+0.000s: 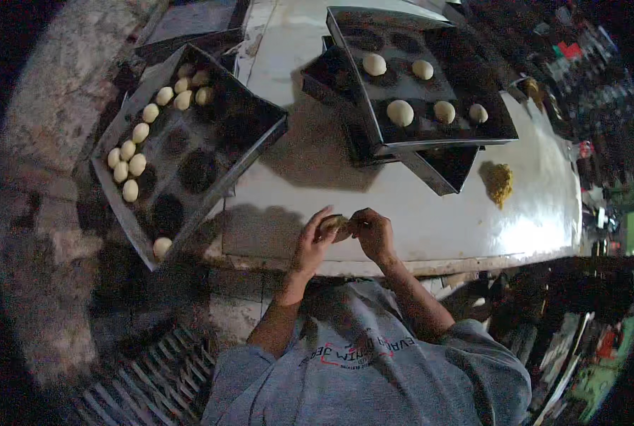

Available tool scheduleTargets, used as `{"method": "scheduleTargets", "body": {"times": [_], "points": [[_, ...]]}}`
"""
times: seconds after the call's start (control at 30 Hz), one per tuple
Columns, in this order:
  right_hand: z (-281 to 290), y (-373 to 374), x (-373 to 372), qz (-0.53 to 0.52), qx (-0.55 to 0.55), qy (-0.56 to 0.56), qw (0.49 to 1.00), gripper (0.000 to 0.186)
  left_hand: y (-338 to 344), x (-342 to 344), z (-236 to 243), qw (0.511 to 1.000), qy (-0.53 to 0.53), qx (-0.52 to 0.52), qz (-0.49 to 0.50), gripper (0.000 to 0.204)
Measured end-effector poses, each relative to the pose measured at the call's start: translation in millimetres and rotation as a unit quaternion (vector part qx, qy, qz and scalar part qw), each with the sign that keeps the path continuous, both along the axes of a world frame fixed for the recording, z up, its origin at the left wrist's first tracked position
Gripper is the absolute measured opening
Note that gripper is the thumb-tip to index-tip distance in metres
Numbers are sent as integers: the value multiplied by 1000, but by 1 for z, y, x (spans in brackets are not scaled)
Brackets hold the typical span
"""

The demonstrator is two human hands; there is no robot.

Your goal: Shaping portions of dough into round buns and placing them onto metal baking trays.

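The left hand [310, 243] curls its fingers around a small dough piece [337, 226], whose exact shape is too dim to tell. The right hand [375, 236] is drawn in narrow, its fingertips bunched at the right side of the dough piece. Directly beneath the dough piece is the near part of a whitish table [437, 234]. To the right of the dough piece, and a little farther off, a crumbly yellow clump [500, 186] sits on the table. Beyond the dough piece and to its right, a dark metal tray [448, 143] lies atop other dark trays [441, 169] and carries five pale balls [400, 113]. Left of the dough piece stands a tilted-looking square tray [224, 186], with a cluster of pale balls along its far and left sides and one lone ball [162, 247] at its near corner.
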State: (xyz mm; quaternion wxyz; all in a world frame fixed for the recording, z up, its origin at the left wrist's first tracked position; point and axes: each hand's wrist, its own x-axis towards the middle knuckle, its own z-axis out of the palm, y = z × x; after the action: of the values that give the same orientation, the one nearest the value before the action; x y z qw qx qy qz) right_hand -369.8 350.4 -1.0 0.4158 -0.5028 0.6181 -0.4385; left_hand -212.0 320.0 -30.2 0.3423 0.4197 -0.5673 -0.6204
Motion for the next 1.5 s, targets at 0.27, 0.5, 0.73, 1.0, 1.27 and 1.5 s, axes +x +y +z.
{"method": "scheduleTargets", "body": {"times": [0.27,0.5,0.73,1.0,1.27,1.5], "points": [[18,-12,94,-125,-36,-28,991,9,-30,47,25,986,161,42,33,36],[48,-15,111,-153,-74,207,964,17,-35,62,29,915,317,240,-69,25],[57,-2,90,-219,106,-53,968,21,-21,58,39,942,278,156,-106,35],[35,29,84,-102,-45,214,971,19,-9,19,19,961,223,161,16,31],[51,41,-24,-129,-53,63,988,25,11,-56,25,954,155,199,-165,26],[13,89,-99,-227,37,9,973,35,84,-150,11,992,95,-60,-53,39]]}}
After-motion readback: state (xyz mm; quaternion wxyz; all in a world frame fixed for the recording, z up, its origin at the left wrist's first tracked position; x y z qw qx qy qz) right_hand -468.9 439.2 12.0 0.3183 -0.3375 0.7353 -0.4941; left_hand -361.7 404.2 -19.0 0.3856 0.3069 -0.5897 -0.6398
